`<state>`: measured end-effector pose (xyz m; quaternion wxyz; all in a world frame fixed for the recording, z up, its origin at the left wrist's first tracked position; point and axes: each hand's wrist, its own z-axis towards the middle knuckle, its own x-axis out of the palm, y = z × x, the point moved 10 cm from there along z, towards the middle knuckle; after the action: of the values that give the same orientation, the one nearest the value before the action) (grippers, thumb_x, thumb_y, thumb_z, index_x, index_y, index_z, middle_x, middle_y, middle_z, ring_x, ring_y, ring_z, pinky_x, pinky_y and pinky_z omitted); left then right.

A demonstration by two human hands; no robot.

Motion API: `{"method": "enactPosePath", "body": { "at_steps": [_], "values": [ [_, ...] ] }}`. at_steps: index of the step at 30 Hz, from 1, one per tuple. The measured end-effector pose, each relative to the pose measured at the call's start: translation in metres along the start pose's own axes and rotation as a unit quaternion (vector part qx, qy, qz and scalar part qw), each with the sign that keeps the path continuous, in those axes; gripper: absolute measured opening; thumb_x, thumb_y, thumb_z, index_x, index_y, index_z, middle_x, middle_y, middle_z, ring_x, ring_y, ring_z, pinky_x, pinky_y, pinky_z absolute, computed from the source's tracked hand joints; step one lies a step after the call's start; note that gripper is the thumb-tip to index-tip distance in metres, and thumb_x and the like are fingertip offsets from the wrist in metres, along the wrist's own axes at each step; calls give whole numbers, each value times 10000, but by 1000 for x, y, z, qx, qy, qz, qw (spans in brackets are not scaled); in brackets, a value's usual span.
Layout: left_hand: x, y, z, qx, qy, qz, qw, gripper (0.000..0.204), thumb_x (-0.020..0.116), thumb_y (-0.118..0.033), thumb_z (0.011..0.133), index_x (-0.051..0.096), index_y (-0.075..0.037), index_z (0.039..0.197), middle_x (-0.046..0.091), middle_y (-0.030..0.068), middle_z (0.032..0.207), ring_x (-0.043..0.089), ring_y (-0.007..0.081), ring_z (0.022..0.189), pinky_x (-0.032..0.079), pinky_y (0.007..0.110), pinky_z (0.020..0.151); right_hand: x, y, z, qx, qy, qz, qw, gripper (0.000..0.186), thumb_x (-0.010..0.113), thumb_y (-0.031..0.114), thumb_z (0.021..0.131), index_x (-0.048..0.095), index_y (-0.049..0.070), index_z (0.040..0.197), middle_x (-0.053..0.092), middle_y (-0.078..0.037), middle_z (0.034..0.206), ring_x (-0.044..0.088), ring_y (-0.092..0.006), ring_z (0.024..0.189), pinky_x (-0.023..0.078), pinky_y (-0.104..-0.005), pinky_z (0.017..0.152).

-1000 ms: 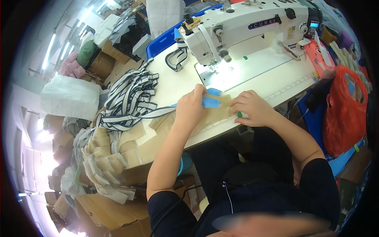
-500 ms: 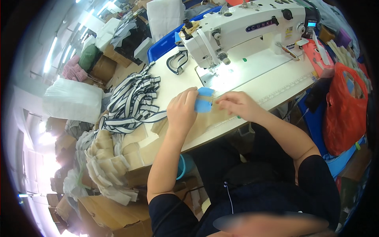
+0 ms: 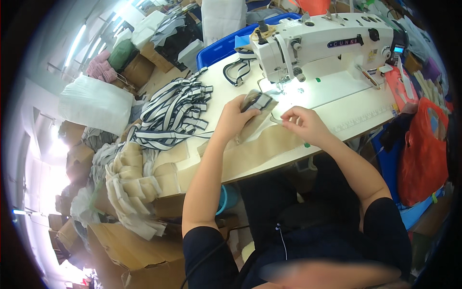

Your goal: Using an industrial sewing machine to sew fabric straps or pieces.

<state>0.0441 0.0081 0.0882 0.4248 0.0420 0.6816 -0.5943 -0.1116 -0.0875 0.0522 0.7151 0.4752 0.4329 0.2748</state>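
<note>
My left hand (image 3: pixel 237 117) grips a folded striped strip with beige fabric (image 3: pixel 258 102) and holds it just in front of the needle of the white sewing machine (image 3: pixel 317 41). My right hand (image 3: pixel 302 124) pinches the edge of the long beige fabric piece (image 3: pixel 260 149) that lies across the white table (image 3: pixel 337 103). A pile of black-and-white striped strips (image 3: pixel 175 113) lies on the table to the left of my left hand.
Black scissors (image 3: pixel 236 71) lie behind the striped pile. Stacked beige fabric pieces (image 3: pixel 139 178) hang over the table's left end. Cardboard boxes (image 3: pixel 125 245) and bags fill the floor at left. A red bag (image 3: pixel 423 154) hangs at right. A blue bin (image 3: pixel 226 45) stands behind the table.
Both hands have moved up toward the machine's needle. The blue piece seen under my left hand earlier is out of sight, and the left hand now holds the striped strip.
</note>
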Motion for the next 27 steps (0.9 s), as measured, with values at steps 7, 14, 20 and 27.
{"method": "enactPosePath", "body": {
  "at_steps": [7, 14, 20, 27],
  "values": [
    [35, 2, 19, -33, 87, 52, 994, 322, 691, -163, 810, 615, -12, 1085, 676, 160, 860, 628, 239, 737, 486, 334, 711, 7, 3, -27, -232, 7, -194, 953, 174, 714, 186, 762, 632, 81, 874, 612, -39, 912, 561, -253, 910, 447, -350, 816],
    [41, 6, 24, 12, 100, 181, 978, 293, 661, -186, 816, 603, -34, 1059, 664, 222, 906, 635, 374, 869, 484, 424, 764, 16, 13, -34, -260, 20, -271, 926, 204, 730, 235, 744, 641, 105, 875, 600, -7, 975, 534, -221, 939, 412, -348, 833],
    [36, 26, 16, -24, 90, 221, 971, 396, 692, -202, 781, 596, -62, 1139, 669, 206, 1006, 631, 360, 958, 489, 413, 838, 17, 14, -35, -261, 21, -264, 928, 216, 730, 234, 742, 649, 102, 893, 601, -6, 978, 533, -218, 947, 411, -348, 838],
    [-18, 64, -6, -80, 97, 220, 967, 561, 751, -236, 702, 582, -89, 1217, 660, 161, 1104, 620, 302, 1037, 483, 367, 902, 17, 16, -36, -260, 18, -263, 929, 206, 723, 227, 750, 645, 102, 894, 600, -8, 979, 531, -216, 956, 410, -350, 842]
  ]
}}
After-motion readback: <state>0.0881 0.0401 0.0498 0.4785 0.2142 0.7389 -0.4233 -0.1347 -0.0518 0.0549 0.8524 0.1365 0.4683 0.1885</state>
